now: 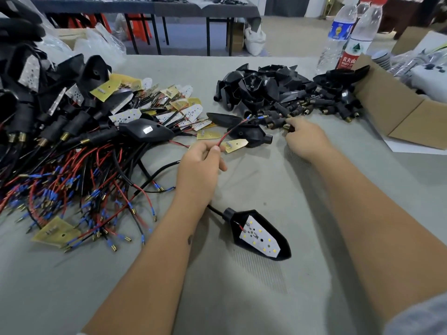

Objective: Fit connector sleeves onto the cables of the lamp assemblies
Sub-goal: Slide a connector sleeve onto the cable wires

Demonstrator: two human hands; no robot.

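A black lamp housing [260,234] with a white LED board lies on the grey table between my forearms. Its black cable runs up under my left wrist. My left hand [202,163] pinches the red and black wires [233,128] of that cable, and their blue-tipped ends point toward the pile of black connector sleeves [302,110]. My right hand [306,139] reaches into the near edge of that pile and grips a black sleeve [287,128] with a brass end.
A big heap of wired lamp assemblies [55,151] fills the left side, with loose LED boards [179,107] behind it. Empty black housings [261,88] sit behind the sleeves. A cardboard box [396,112] and two water bottles [350,37] stand at the right.
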